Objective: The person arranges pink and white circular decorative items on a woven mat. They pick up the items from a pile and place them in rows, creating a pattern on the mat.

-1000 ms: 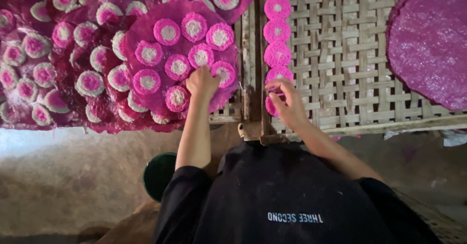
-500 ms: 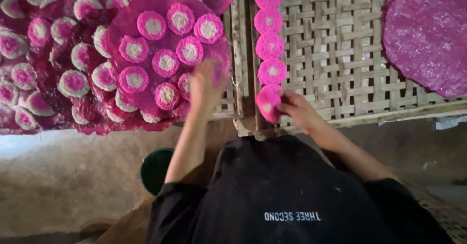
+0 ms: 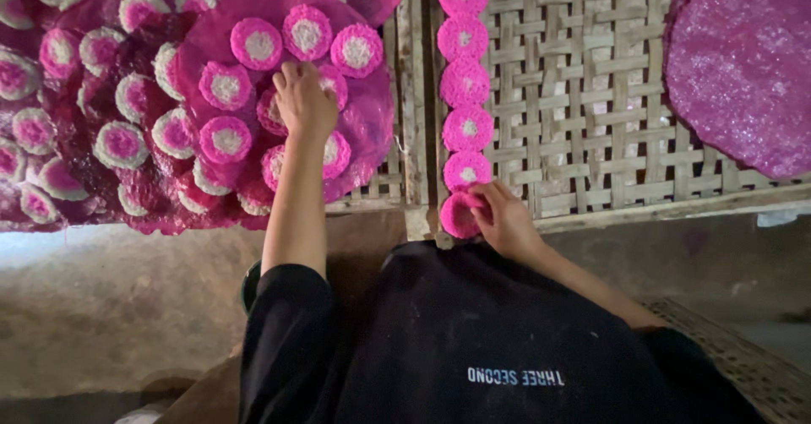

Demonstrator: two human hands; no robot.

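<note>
A round pink rice cracker with a pale centre (image 3: 460, 215) lies at the near edge of the woven bamboo drying rack (image 3: 591, 95), ending a column running away from the person. The right hand (image 3: 505, 220) pinches it, fingers closed on its rim. The left hand (image 3: 302, 99) rests spread on crackers atop a large pink disc (image 3: 372, 120).

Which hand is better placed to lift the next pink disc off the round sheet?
Left. The left hand already rests on the pink-and-white discs on the round magenta sheet. The right hand is busy across the gap, pressing a pink disc at the end of the column on the woven bamboo tray.
</note>
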